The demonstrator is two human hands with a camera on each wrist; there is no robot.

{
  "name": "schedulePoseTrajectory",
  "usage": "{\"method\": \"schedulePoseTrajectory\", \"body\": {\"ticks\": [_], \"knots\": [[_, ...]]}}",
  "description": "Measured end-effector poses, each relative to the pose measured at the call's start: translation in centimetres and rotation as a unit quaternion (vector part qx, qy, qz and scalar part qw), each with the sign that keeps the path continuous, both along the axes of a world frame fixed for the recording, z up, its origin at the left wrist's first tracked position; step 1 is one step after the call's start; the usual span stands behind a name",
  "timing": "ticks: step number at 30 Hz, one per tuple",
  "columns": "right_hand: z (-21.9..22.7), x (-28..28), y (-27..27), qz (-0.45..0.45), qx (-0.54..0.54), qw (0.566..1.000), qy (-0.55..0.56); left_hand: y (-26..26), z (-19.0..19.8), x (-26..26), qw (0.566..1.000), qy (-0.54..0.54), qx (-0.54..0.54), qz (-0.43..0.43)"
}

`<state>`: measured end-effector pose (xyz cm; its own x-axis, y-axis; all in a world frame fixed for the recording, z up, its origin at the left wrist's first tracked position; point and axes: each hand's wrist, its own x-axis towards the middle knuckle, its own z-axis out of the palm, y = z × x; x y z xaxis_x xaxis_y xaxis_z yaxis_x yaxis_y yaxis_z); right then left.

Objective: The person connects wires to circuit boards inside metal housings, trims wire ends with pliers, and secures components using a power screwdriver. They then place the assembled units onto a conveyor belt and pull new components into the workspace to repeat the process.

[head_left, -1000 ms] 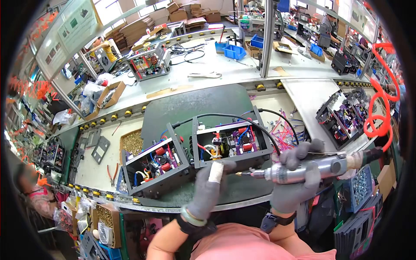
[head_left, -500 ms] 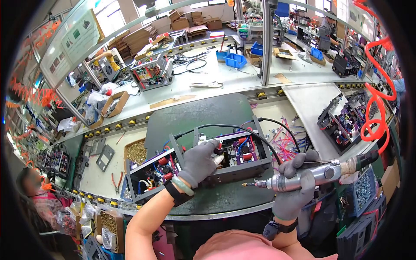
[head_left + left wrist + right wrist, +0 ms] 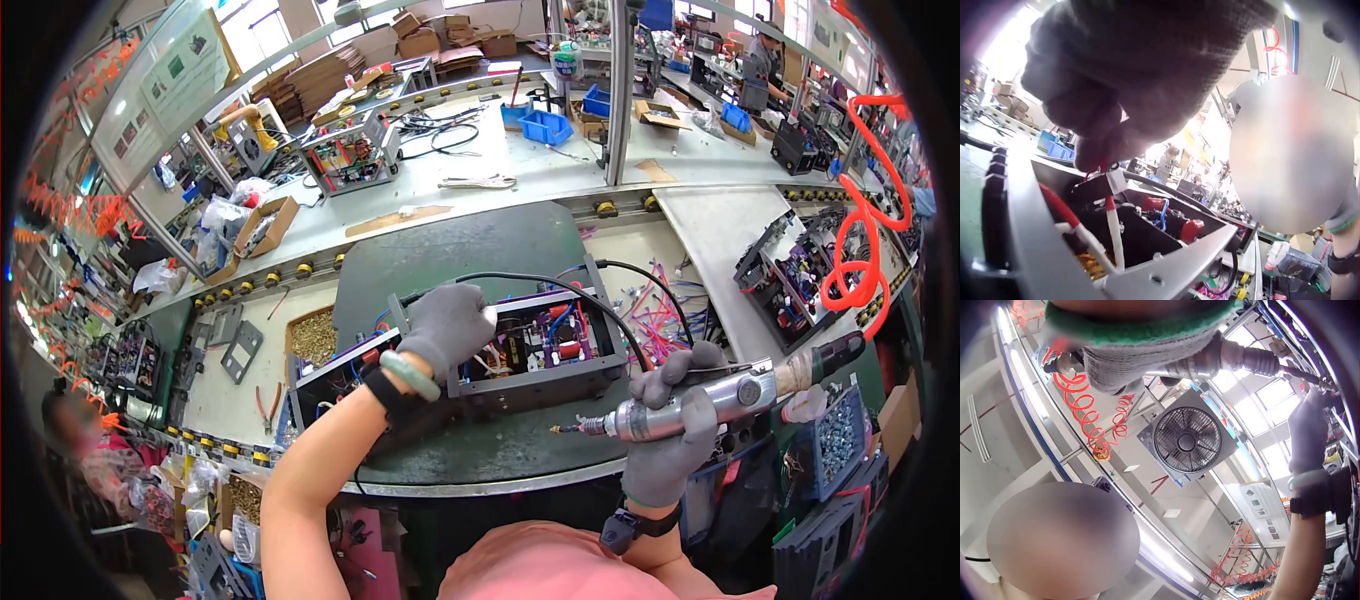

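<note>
My gloved left hand (image 3: 450, 325) is over the left end of a black metal chassis (image 3: 540, 385) packed with circuit parts. In the left wrist view its curled fingers pinch the upper end of a sleeved wire (image 3: 1113, 231), red and white, that rises from inside the chassis. My gloved right hand (image 3: 668, 455) grips a silver air screwdriver (image 3: 655, 418), its bit (image 3: 565, 429) pointing left, just in front of the chassis. A second chassis (image 3: 325, 390) stands to the left, partly behind my left forearm. A black cable (image 3: 530, 277) arches over the chassis.
A green mat (image 3: 440, 240) lies under both chassis. Pliers (image 3: 268, 405) and a box of brass-coloured screws (image 3: 315, 338) are to the left. Red and white wires (image 3: 655, 305) lie to the right, near another chassis (image 3: 790, 270). A red coiled air hose (image 3: 860, 265) hangs at right.
My left hand has gone from in front of the chassis into its middle, then up and left above its end. My right hand stays in front, still holding the screwdriver.
</note>
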<state>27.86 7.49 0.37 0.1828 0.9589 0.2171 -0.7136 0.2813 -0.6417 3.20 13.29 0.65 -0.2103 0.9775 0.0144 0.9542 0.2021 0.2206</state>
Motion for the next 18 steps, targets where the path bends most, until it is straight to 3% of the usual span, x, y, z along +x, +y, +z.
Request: {"method": "schedulePoseTrajectory", "body": {"ticks": [1,3,4,5,7,8,9,10,11,12,13,15,16,17,18], "knots": [[0.0,0.1,0.1,-0.002,-0.003,1.0,0.002,-0.8,-1.0,0.1,1.0,0.002,-0.003,0.0],[0.0,0.1,0.3,-0.007,-0.007,1.0,0.008,-1.9,-3.0,0.3,0.979,0.033,0.186,-0.08],[0.0,0.0,0.2,0.005,-0.011,1.0,0.021,-2.3,-3.3,0.4,0.942,0.053,0.264,-0.199],[0.0,-0.1,0.1,0.017,-0.015,0.999,0.033,-2.1,-3.3,0.5,0.942,0.053,0.262,-0.202],[0.0,-0.2,-0.1,0.029,-0.016,0.999,0.043,-1.3,-3.0,0.8,0.917,0.073,0.264,-0.291],[0.0,-0.2,-0.3,0.039,-0.023,0.998,0.037,0.0,-4.4,0.1,0.917,0.004,0.274,-0.289],[-0.1,-0.2,-0.5,0.048,-0.029,0.998,0.031,0.9,-5.0,-0.5,0.917,0.004,0.274,-0.289],[-0.1,-0.2,-0.6,0.048,-0.029,0.998,0.031,1.6,-5.1,-1.2,0.945,-0.216,0.104,-0.222],[0.0,-0.2,-0.7,0.048,-0.029,0.998,0.029,2.3,-5.0,-1.9,0.894,-0.419,-0.074,-0.137],[0.0,-0.3,-0.7,0.049,-0.029,0.998,0.027,2.7,-3.8,-2.4,0.847,-0.491,-0.163,-0.123],[0.0,-0.3,-0.8,0.05,-0.028,0.998,0.025,3.1,-2.7,-2.4,0.846,-0.492,-0.162,-0.124],[0.0,-0.3,-0.7,0.047,-0.028,0.998,0.023,3.5,-1.3,-2.5,0.876,-0.369,-0.262,-0.165],[0.0,-0.4,-0.7,0.048,-0.027,0.998,0.022,4.0,-1.7,-1.9,0.916,-0.228,-0.271,-0.189],[0.0,-0.4,-0.7,0.045,-0.025,0.999,0.01,3.8,-1.8,-1.2,0.916,-0.23,-0.27,-0.189],[0.0,-0.3,-0.6,0.042,-0.023,0.999,-0.002,2.9,-1.1,0.1,0.953,-0.147,-0.207,-0.164]]}}
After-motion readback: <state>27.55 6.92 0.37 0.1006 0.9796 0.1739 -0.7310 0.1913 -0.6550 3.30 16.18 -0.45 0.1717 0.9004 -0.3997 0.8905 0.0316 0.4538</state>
